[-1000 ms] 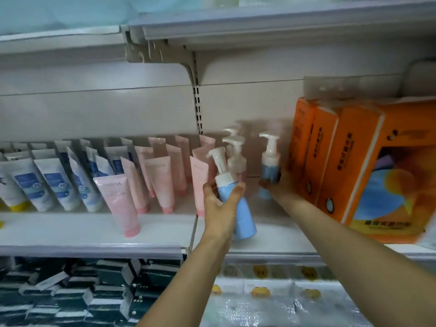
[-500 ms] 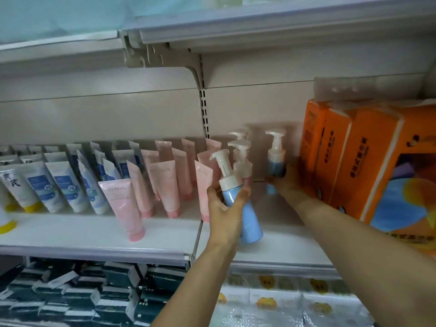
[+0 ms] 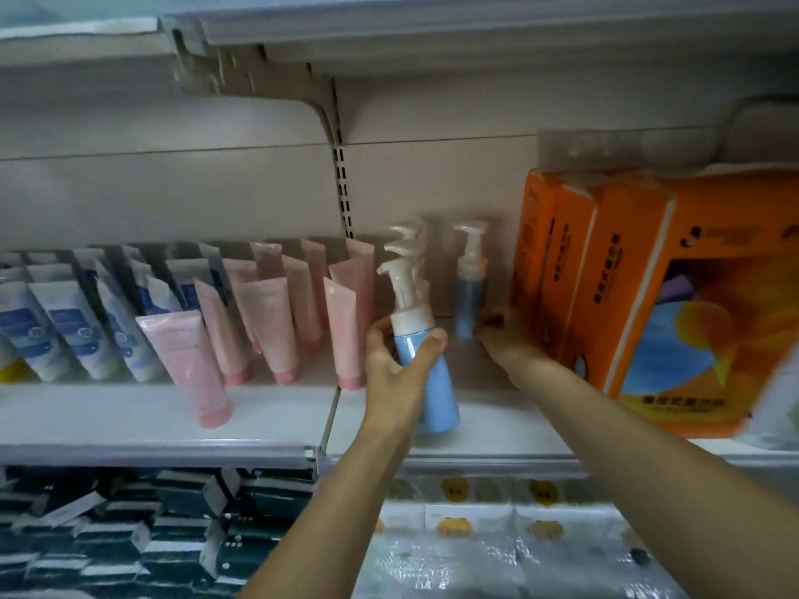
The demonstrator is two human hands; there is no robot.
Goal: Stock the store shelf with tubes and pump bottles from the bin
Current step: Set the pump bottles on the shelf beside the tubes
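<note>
Head view, wide and partly motion-blurred; a white shelf (image 3: pixel 129 419) runs across the middle of the frame. Centre frame, a blue pump bottle (image 3: pixel 426 365) with a white pump head is held tilted by the left hand (image 3: pixel 395 373); thumb and fingers are curled round its upper body just under the collar; its base is seen low over the shelf surface, contact not discernible. Behind it, further white pump heads (image 3: pixel 402 246) are lined up towards the back panel. Right of centre, a second blue pump bottle (image 3: pixel 468 296) is seen upright near the back; the right hand (image 3: pixel 506 335) is placed at its base, right beside orange tissue packs (image 3: pixel 605 274); the hand is blurred, so it cannot be told whether its fingers are spread or closed round the bottle. Left of centre, pink tubes (image 3: pixel 268 322) are stood cap-down in rows, one (image 3: pixel 186 365) set forward of the rest; white-and-blue tubes (image 3: pixel 73 326) are ranged at the left edge. Lower left, dark green boxes (image 3: pixel 129 533) are stacked on the shelf below; lower right, clear-wrapped packs (image 3: pixel 475 555) are seen.
</note>
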